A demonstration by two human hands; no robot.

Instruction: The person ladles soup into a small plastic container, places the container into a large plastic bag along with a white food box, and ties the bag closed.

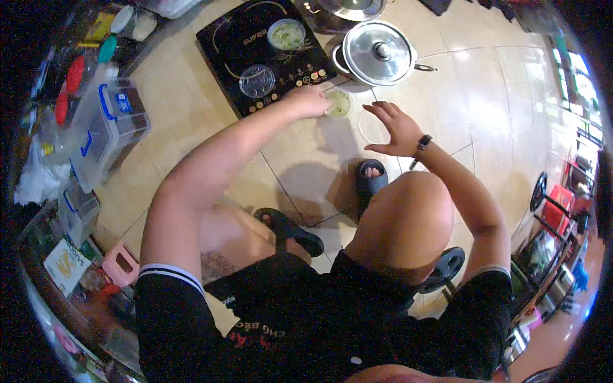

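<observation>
My left hand (309, 101) has its fingers curled at the left rim of a small round clear plastic tub (340, 104) with pale green contents. Shadow falls on the floor tiles just below that tub. To its right, my right hand (398, 128) is spread, thumb and fingers apart, with nothing in its grasp. Beside those fingers is a round clear plastic lid (369, 125), faint against the tiles. A second tub (286, 34) with green bits in it stands on the black Supor induction cooktop (225, 57). Another clear round lid or tub (257, 82) lies nearer on the cooktop.
A lidded steel pot (379, 52) stands right of the cooktop, another pot (353, 7) behind it. Clear storage boxes (122, 112) and a pink plastic stool (120, 264) line the left side. Metal racks with goods (550, 239) are at right.
</observation>
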